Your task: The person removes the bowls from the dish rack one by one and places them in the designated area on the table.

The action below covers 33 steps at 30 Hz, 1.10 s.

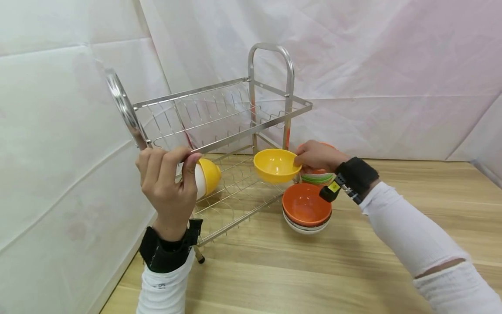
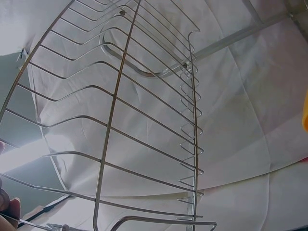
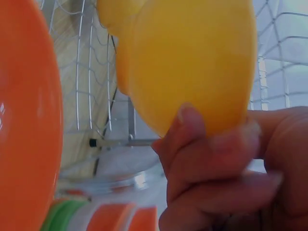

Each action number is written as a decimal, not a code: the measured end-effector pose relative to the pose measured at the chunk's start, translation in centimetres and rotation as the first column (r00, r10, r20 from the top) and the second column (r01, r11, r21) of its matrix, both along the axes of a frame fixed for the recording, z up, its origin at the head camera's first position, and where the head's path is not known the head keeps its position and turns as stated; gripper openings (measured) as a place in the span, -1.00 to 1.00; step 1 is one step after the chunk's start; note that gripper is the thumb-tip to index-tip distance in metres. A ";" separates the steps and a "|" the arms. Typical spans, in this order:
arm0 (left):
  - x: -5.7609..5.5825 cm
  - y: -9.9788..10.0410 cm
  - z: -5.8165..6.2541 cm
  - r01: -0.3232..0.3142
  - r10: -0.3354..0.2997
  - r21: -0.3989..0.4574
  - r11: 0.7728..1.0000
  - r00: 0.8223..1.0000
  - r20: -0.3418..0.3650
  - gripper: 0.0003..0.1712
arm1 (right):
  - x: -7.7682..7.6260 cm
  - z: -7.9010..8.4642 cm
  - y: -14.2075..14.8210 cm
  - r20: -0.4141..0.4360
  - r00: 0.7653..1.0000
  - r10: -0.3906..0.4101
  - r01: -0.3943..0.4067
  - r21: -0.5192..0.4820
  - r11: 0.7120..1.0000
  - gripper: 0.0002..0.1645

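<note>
A two-tier metal dish rack [image 1: 251, 129] stands at an angle on the left. My left hand [image 1: 168, 179] grips the front rail of its upper tier near the left end; in the left wrist view only fingertips [image 2: 13, 208] show beside the wires. My right hand [image 1: 319, 156] pinches a yellow bowl [image 1: 274, 165] by its right rim, holding it upright over the right part of the lower tier. From the right wrist view, fingers lie against the outside of this yellow bowl [image 3: 192, 57]. A white bowl [image 1: 200, 181] and a yellow bowl [image 1: 212, 175] sit on edge at the lower tier's left.
A stack topped by an orange bowl [image 1: 306, 205], with white below, stands on the wooden table [image 1: 353, 270] in front of the rack's right end. Behind it is another stack with orange and green bowls [image 1: 317, 179], partly hidden by my right hand. White cloth walls [image 1: 392, 126] enclose the table.
</note>
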<state>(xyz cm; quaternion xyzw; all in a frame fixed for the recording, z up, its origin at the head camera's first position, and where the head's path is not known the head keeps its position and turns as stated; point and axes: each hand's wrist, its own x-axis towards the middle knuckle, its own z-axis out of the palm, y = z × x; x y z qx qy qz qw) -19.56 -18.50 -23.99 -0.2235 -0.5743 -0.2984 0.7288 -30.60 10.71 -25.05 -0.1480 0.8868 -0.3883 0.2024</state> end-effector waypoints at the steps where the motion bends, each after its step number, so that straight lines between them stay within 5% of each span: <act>1: 0.0 0.0 0.0 0.001 -0.001 0.001 1.000 1.000 -0.001 -0.57 | 0.2 0.0 0.4 -0.011 1.000 -0.001 0.001 0.008 1.000 -0.74; 12: -0.1 0.1 0.2 0.003 -0.003 0.000 1.000 1.000 0.001 -0.57 | 2.8 -0.7 4.4 -0.029 0.996 0.084 -0.084 -0.014 0.996 -0.72; 20: -0.1 0.1 0.3 0.004 -0.004 0.010 1.000 1.000 0.004 -0.56 | 3.6 -2.1 5.7 -0.031 0.997 0.069 -0.069 -0.006 0.998 -0.55; 33: -0.1 0.1 0.2 -0.002 0.002 0.008 1.000 1.000 0.015 -0.57 | 4.0 -3.9 5.8 -0.135 0.982 0.131 -0.125 0.051 0.991 -0.80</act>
